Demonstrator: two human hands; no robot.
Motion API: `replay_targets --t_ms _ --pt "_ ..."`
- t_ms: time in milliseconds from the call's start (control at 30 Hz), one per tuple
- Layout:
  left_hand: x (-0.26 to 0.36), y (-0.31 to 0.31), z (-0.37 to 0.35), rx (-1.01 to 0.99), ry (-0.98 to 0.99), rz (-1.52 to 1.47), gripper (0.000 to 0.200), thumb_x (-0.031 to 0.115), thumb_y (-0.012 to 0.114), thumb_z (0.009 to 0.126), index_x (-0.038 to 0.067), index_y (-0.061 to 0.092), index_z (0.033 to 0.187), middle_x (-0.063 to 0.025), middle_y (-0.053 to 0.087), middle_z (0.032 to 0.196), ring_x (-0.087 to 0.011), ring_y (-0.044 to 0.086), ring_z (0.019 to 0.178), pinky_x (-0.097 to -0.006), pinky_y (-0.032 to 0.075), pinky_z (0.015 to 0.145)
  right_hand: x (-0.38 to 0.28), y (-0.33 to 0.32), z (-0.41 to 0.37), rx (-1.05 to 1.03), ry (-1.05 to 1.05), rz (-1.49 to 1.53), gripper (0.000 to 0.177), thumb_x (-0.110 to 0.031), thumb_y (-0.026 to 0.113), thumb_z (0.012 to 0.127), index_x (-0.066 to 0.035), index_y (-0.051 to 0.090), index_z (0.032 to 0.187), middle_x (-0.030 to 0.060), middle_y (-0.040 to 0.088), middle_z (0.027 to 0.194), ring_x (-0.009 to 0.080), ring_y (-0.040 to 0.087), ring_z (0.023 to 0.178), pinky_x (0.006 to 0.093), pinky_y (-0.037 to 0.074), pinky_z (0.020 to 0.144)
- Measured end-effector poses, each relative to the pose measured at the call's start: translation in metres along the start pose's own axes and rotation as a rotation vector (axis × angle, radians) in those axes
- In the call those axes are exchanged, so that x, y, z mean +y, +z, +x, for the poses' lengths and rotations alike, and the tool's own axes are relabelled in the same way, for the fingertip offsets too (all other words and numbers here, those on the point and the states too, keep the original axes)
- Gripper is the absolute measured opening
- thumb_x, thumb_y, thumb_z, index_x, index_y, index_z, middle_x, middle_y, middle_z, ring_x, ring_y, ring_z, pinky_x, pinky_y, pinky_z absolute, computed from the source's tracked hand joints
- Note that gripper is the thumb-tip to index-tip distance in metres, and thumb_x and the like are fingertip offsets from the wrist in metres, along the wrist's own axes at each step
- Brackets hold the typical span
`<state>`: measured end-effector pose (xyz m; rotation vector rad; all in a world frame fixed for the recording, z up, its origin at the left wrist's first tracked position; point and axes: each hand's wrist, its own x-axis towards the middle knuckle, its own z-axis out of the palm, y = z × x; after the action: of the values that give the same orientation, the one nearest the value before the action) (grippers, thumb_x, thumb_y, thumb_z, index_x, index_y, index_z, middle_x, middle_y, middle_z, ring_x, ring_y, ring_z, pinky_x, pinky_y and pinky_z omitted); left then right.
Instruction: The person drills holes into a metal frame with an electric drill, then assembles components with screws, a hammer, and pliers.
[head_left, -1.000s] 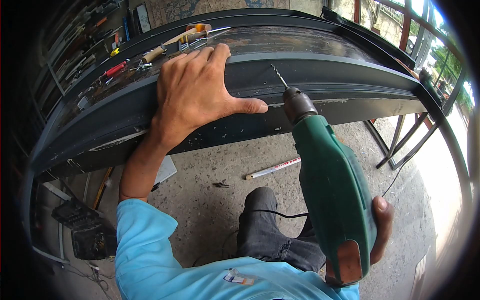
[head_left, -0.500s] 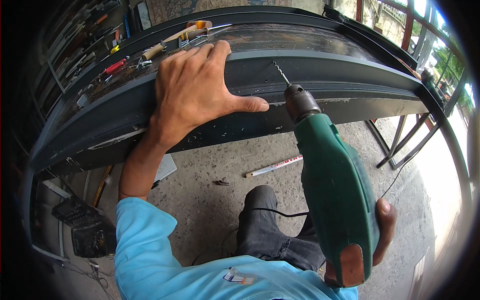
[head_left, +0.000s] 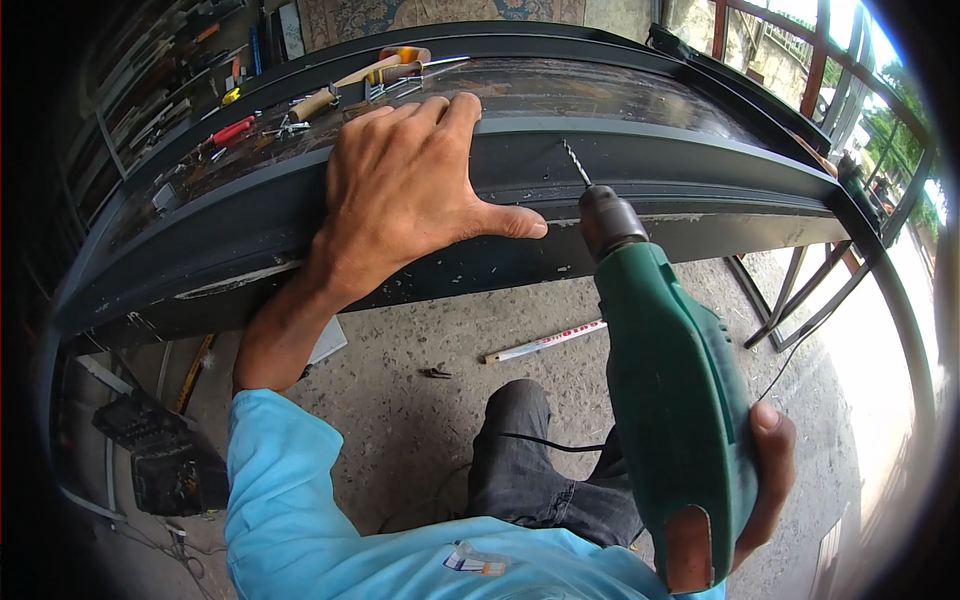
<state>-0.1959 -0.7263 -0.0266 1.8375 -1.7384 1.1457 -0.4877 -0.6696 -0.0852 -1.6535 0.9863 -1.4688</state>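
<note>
My left hand (head_left: 405,180) is hooked over the upper edge of a dark grey metal frame (head_left: 650,150), with the fingers curled across the top and the thumb stretched along its front face. In my right hand (head_left: 768,470) is a green power drill (head_left: 675,390), gripped by its rear handle and pointing up and away from me. The drill's twist bit (head_left: 575,163) overlaps the frame's front face in this view, its tip just under the top edge. A small dark hole shows in the face, left of the bit. Most of my right fingers are hidden behind the drill.
Behind the frame, a hammer (head_left: 365,72), a red-handled tool (head_left: 232,130) and several screws lie on the worn tabletop. On the floor are a white tube (head_left: 545,342), a small dark piece (head_left: 435,373) and an open black case (head_left: 180,470). The drill's cord crosses my leg.
The view has shifted slightly, so the frame, my left hand and the drill bit sit a little lower and further right. Both hands keep their holds.
</note>
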Motion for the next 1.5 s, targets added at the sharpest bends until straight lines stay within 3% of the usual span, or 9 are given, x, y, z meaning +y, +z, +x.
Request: replay_targets --t_ms 367,467,567,667,800,867,1033,1233,1500 --pt "0.001 -0.002 0.001 0.009 -0.005 -0.032 0.098 0.088 0.061 0.047 0.0 0.058 0.091 -0.0128 0.064 0.077 -0.0281 0.066 0.07 -0.0386 0.051 0.064 0.005 -0.005 0.006 -0.029 -0.1 0.022 0.072 -0.047 0.07 0.079 -0.013 0.041 0.136 0.0218 0.053 0.121 0.031 0.062 0.1 0.0385 0.055 0.083" --pt "0.001 -0.002 0.001 0.001 -0.009 -0.033 0.098 0.088 0.061 0.047 0.0 0.058 0.091 -0.0127 0.064 0.077 -0.0279 0.066 0.071 -0.0386 0.051 0.065 0.005 -0.007 0.012 0.131 0.482 0.625 0.061 -0.041 0.068 0.083 -0.015 0.045 0.133 0.0202 0.054 0.122 0.0311 0.063 0.1 0.04 0.056 0.08" --pt "0.001 -0.003 0.001 -0.006 -0.009 -0.03 0.098 0.088 0.062 0.047 0.0 0.058 0.091 -0.0126 0.064 0.077 -0.0277 0.066 0.071 -0.0386 0.051 0.065 0.008 -0.006 0.007 0.007 0.026 0.161 0.052 -0.038 0.064 0.086 -0.019 0.048 0.131 0.019 0.053 0.124 0.0306 0.063 0.1 0.0404 0.057 0.08" --pt "0.0 -0.002 0.001 0.008 -0.001 -0.037 0.098 0.088 0.062 0.047 0.0 0.058 0.09 -0.0124 0.064 0.077 -0.0272 0.066 0.07 -0.0383 0.051 0.064 0.006 -0.01 0.01 0.003 0.241 0.43 0.048 -0.033 0.063 0.088 -0.021 0.047 0.132 0.0197 0.052 0.125 0.0305 0.063 0.101 0.0401 0.057 0.083" --pt "0.001 -0.003 0.001 0.001 0.001 -0.035 0.097 0.088 0.061 0.047 0.0 0.058 0.089 -0.0122 0.064 0.075 -0.0265 0.066 0.068 -0.038 0.051 0.062 0.012 0.0 0.005 -0.035 -0.181 0.002 0.046 -0.037 0.062 0.087 -0.021 0.05 0.129 0.0199 0.055 0.119 0.0287 0.063 0.101 0.0398 0.057 0.083" --pt "0.0 -0.002 0.001 0.011 0.007 -0.033 0.097 0.088 0.061 0.047 0.0 0.058 0.088 -0.0121 0.064 0.075 -0.0262 0.066 0.067 -0.0378 0.052 0.062 0.003 0.002 0.008 0.043 0.142 0.282 0.045 -0.042 0.061 0.086 -0.02 0.052 0.125 0.0195 0.057 0.117 0.0286 0.064 0.1 0.0401 0.057 0.082" --pt "0.0 -0.001 0.001 0.008 0.004 -0.033 0.098 0.089 0.06 0.046 0.0 0.059 0.088 -0.0123 0.064 0.075 -0.0262 0.066 0.067 -0.0375 0.052 0.062 -0.005 0.008 0.013 0.131 0.209 0.279 0.046 -0.045 0.06 0.085 -0.018 0.055 0.122 0.0195 0.059 0.115 0.0294 0.065 0.096 0.0402 0.057 0.081" --pt "0.002 -0.004 0.001 -0.063 -0.028 -0.027 0.099 0.088 0.061 0.046 0.0 0.06 0.091 -0.0134 0.064 0.078 -0.0274 0.066 0.07 -0.0386 0.051 0.065 -0.016 0.012 0.027 0.173 0.607 0.572 0.065 -0.049 0.064 0.076 0.003 0.057 0.114 0.0215 0.067 0.099 0.0282 0.067 0.086 0.0366 0.057 0.078" --pt "-0.001 0.002 0.0 0.093 0.06 -0.033 0.099 0.088 0.058 0.05 -0.002 0.059 0.092 -0.0087 0.057 0.064 -0.0222 0.063 0.062 -0.0369 0.049 0.063 -0.009 0.017 0.014 0.225 0.296 0.364 0.061 -0.047 0.064 0.078 0.001 0.057 0.115 0.0212 0.066 0.101 0.0292 0.067 0.089 0.0383 0.057 0.081"
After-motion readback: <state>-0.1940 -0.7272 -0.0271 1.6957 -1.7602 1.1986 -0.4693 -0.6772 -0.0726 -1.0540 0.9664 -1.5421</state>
